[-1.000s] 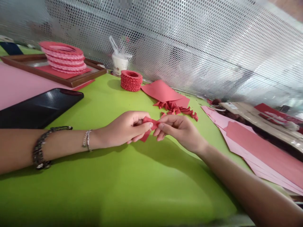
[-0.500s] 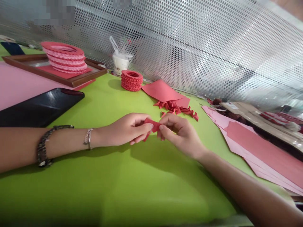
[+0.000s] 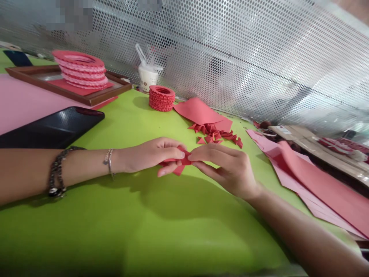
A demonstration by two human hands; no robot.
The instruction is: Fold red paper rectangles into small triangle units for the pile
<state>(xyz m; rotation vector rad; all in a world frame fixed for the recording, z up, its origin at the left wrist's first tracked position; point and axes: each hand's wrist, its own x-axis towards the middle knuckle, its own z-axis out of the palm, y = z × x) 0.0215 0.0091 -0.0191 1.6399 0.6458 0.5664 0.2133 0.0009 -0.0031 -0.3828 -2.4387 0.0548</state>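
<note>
A small piece of red paper (image 3: 179, 169) is held above the green table between my two hands. My left hand (image 3: 157, 156) pinches it between thumb and fingers, and part of the paper sticks out below. At its right end, my right hand (image 3: 226, 165) grips the paper with thumb and fingertips; the folds there are partly hidden. Just beyond my hands lies a pile of small folded red paper pieces (image 3: 213, 132). Behind that pile are flat red sheets (image 3: 197, 110).
A red ring stack (image 3: 161, 102) and a white cup (image 3: 147, 79) stand at the back. Left are a black phone-like object (image 3: 57, 125) and a wooden tray (image 3: 92, 100) bearing larger pink-red rings. Pink and red sheets (image 3: 323, 177) lie right, beside cardboard (image 3: 300, 134).
My right hand has turned, with its knuckles now higher, and its fingertips pinch the paper's right end differently. A red sheet at the right has lifted and curled at its near-left edge.
</note>
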